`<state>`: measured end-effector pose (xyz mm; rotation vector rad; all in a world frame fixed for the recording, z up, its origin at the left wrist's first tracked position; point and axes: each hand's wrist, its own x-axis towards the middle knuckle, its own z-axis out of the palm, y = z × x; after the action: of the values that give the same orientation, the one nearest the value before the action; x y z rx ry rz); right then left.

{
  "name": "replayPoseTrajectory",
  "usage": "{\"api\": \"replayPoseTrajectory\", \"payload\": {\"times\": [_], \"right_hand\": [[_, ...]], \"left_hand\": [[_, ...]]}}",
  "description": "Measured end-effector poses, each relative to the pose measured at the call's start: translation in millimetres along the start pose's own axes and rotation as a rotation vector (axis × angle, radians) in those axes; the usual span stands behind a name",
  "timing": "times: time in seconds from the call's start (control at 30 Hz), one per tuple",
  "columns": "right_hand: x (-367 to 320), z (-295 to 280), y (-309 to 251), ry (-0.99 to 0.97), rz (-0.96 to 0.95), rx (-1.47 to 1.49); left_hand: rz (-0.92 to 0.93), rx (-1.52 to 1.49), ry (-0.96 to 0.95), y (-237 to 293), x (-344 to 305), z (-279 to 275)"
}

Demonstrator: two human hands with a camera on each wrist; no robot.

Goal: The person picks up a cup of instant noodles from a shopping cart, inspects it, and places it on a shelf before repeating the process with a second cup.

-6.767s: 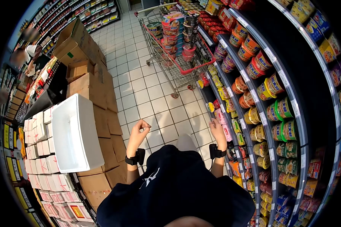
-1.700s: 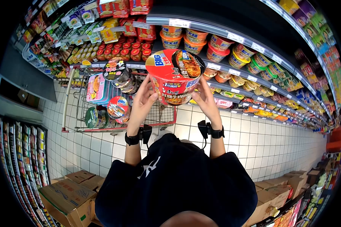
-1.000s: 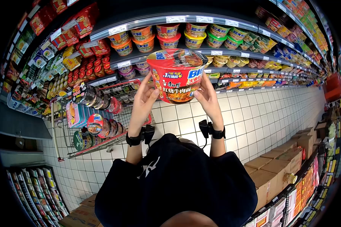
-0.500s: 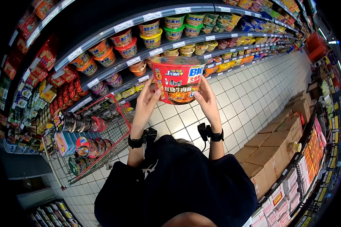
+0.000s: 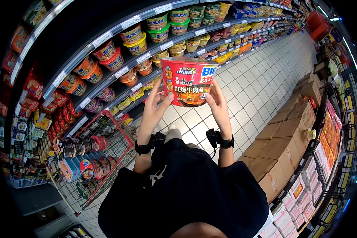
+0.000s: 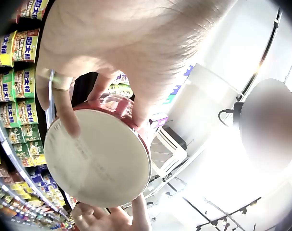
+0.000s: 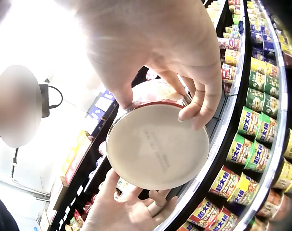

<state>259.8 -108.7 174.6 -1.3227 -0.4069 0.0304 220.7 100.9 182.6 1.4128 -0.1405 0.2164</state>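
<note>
A large red instant noodle bucket (image 5: 188,82) is held upright between both hands, its printed side facing the wearer. My left hand (image 5: 154,106) grips its left side, thumb toward the front and fingers around the side and under the base. On the right side, my right hand (image 5: 218,108) grips it the same way. From below, the left wrist view shows the pale round base (image 6: 98,159) with a fingertip of the left hand (image 6: 112,43) on it. The right wrist view shows the base (image 7: 158,147) too, with the right hand (image 7: 160,53) at its rim.
Shelves (image 5: 144,57) of noodle buckets curve along the left and front. A shopping cart (image 5: 125,148) with stacked buckets stands at the lower left. Cardboard boxes (image 5: 279,168) and stacked white packages (image 5: 305,184) line the right, beyond the tiled floor (image 5: 242,99).
Since the early frame with empty hands, both hands have taken hold of the bucket. It has tilted so its side faces the wearer. The view has turned rightward along the aisle.
</note>
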Motion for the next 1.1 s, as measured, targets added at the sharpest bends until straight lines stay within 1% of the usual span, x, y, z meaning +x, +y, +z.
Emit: {"api": "replayPoseTrajectory", "payload": {"times": [0.17,0.33,0.43,0.5,0.63,0.77,0.83,0.93,1.0,1.1], "right_hand": [[9,-21,2,0.049,-0.018,-0.025],[24,-47,-2,0.163,-0.042,-0.053],[38,-65,-5,0.212,-0.046,-0.067],[51,-75,-11,0.238,-0.058,-0.075],[80,-99,-14,0.282,-0.061,-0.109],[115,-120,-20,0.316,-0.104,-0.136],[132,-136,-13,0.326,-0.112,-0.155],[157,-150,-13,0.316,-0.095,-0.167],[173,-156,-12,0.333,-0.146,-0.19],[193,-164,-9,0.336,-0.131,-0.15]], "left_hand": [[-0.001,-0.037,-0.06,-8,24,17],[-0.039,-0.054,-0.148,-15,62,40],[-0.084,-0.081,-0.179,-19,89,55],[-0.153,-0.041,-0.211,-15,108,64],[-0.097,-0.088,-0.281,-29,153,81],[-0.056,-0.134,-0.29,-31,195,101],[-0.056,-0.124,-0.296,-34,215,108],[-0.026,-0.161,-0.305,-33,241,119],[-0.03,-0.164,-0.32,-41,259,121],[-0.034,-0.152,-0.345,-48,285,122]]}}
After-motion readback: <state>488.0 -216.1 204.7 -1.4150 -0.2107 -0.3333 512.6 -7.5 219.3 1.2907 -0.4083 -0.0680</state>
